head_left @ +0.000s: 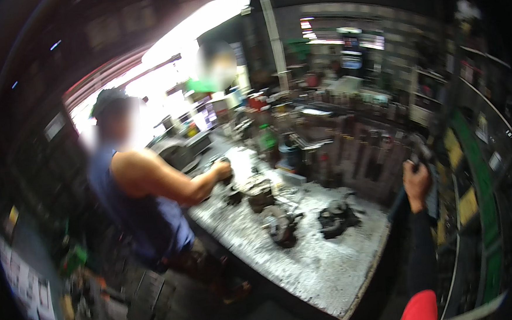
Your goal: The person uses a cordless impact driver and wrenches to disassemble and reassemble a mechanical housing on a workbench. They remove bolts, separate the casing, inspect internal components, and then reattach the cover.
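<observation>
My right hand (417,184) is raised at the right, beyond the bench's right end, with a dark sleeve on the forearm and red cloth at the upper arm. Its fingers are curled closed round something dark by the fingertips, too blurred to name. My left hand is out of view. On the metal-topped workbench (328,279) lie dark, greasy metal parts: a rounded one (277,223) near the middle and a lower, wider one (337,216) to its right.
A co-worker (143,184) in a blue sleeveless top stands at the bench's left side, one hand on a part. Bottles (268,138) and tools crowd the back. A rack of upright tools (364,153) stands behind the bench. Shelves with a green upright (484,204) line the right.
</observation>
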Available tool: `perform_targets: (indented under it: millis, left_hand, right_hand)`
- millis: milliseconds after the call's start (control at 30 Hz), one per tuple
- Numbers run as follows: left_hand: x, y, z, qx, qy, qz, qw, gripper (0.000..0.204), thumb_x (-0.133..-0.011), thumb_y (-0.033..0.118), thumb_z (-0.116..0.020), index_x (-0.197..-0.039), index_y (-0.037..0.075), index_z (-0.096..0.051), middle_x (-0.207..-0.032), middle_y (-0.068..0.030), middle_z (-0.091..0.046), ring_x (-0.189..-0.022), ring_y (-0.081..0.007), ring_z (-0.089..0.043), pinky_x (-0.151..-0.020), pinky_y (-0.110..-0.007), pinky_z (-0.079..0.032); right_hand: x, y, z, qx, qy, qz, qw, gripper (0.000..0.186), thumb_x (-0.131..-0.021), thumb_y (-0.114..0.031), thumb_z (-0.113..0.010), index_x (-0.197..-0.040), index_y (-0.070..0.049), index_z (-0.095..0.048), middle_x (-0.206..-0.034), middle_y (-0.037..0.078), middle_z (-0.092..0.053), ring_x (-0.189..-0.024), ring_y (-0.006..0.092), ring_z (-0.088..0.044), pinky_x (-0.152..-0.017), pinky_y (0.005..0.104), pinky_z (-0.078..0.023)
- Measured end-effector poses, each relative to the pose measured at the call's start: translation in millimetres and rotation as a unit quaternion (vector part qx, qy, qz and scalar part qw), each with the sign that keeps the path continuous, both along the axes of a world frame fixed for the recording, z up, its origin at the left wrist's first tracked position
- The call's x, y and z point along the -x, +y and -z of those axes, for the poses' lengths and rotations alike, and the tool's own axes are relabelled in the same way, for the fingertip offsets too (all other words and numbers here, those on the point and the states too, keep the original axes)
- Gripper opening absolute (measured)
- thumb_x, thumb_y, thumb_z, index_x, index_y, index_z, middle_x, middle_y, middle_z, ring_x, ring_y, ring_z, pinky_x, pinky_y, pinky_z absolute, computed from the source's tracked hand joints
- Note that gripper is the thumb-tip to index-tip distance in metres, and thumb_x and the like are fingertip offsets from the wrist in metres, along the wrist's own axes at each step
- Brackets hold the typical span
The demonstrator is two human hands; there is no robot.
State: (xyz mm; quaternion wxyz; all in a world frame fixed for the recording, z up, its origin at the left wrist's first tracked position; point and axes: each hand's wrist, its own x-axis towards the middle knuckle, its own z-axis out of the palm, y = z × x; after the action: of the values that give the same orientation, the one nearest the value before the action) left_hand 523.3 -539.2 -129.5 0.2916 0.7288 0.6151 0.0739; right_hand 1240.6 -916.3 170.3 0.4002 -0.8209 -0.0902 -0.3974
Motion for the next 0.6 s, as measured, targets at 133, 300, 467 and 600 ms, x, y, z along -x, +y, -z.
perform_targets:
  millis: [133, 300, 467, 600]
  left_hand:
    - [111.9, -96.3, 50.8, 0.122, 0.071, -0.056, 0.988, 0.041, -0.084, 0.025, -0.085, -0.114, -0.001, -0.076, -0.117, -0.0153, -0.076, -0.115, -0.0294, -0.069, -0.099, -0.038, -0.054]
    - [153.9, -123.2, 68.6, 0.195, 0.068, -0.186, 0.961, 0.053, -0.081, 0.031, -0.088, -0.122, 0.0, -0.073, -0.124, -0.0196, -0.073, -0.122, -0.0336, -0.068, -0.104, -0.039, -0.051]
    - [161.6, -86.4, 70.9, 0.174, 0.0, -0.264, 0.949, 0.052, -0.084, 0.024, -0.083, -0.127, -0.002, -0.07, -0.125, -0.0214, -0.072, -0.119, -0.0328, -0.069, -0.102, -0.038, -0.053]
    - [211.0, -33.8, 105.2, 0.159, -0.091, -0.304, 0.935, 0.053, -0.083, 0.024, -0.084, -0.127, -0.002, -0.07, -0.126, -0.0203, -0.073, -0.118, -0.0313, -0.07, -0.102, -0.038, -0.053]
  right_hand:
    - [83.3, 24.2, 24.7, -0.088, -0.01, -0.252, 0.964, 0.037, -0.105, -0.027, -0.059, -0.122, 0.005, -0.065, -0.11, 0.014, -0.071, -0.095, 0.0263, -0.068, -0.087, 0.0388, -0.052]
    - [220.3, 89.7, 70.3, -0.095, 0.055, -0.43, 0.896, 0.028, -0.103, -0.025, -0.054, -0.111, 0.002, -0.056, -0.085, 0.004, -0.058, -0.066, 0.0143, -0.051, -0.064, 0.0325, -0.046]
    - [341.3, 171.4, 107.4, -0.075, 0.343, -0.518, 0.78, 0.02, -0.085, -0.01, -0.077, -0.099, -0.001, -0.065, -0.08, 0.002, -0.064, -0.071, 0.0115, -0.058, -0.064, 0.0307, -0.047]
    - [415.0, 226.4, 157.3, 0.141, 0.434, -0.546, 0.702, 0.032, -0.084, -0.014, -0.077, -0.113, -0.003, -0.07, -0.094, 0.008, -0.069, -0.087, 0.0206, -0.066, -0.081, 0.0348, -0.051]
